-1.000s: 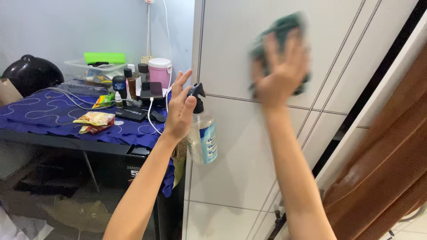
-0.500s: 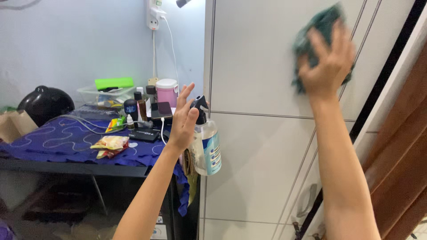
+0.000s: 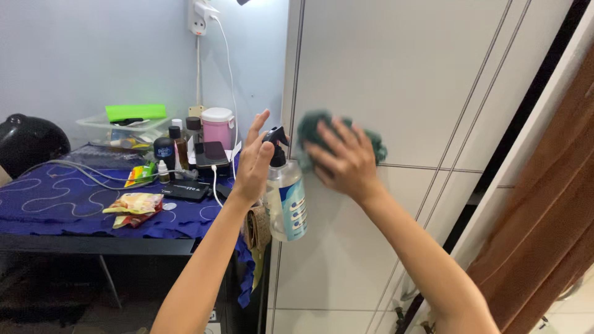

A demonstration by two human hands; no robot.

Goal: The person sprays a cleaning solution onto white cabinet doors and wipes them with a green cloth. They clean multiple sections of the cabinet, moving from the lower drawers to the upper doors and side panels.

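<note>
My left hand [image 3: 252,162] holds a clear spray bottle [image 3: 286,195] with a black trigger head and a blue label, upright and close to the white cabinet door [image 3: 383,80]. The thumb hooks the bottle's neck while the fingers point up. My right hand [image 3: 341,159] presses a dark green cloth [image 3: 309,127] flat against the door, just right of the bottle, near a thin horizontal groove in the panel.
To the left stands a dark table with a blue patterned cloth [image 3: 55,204], carrying a pink lidded jar [image 3: 217,125], small bottles, a phone, cables, a snack packet [image 3: 133,204] and a black helmet [image 3: 25,141]. A brown wooden door [image 3: 550,216] lies on the right.
My right hand swept the green cloth from the upper right of the door down and left to beside the bottle. The left hand and bottle stayed almost still.
</note>
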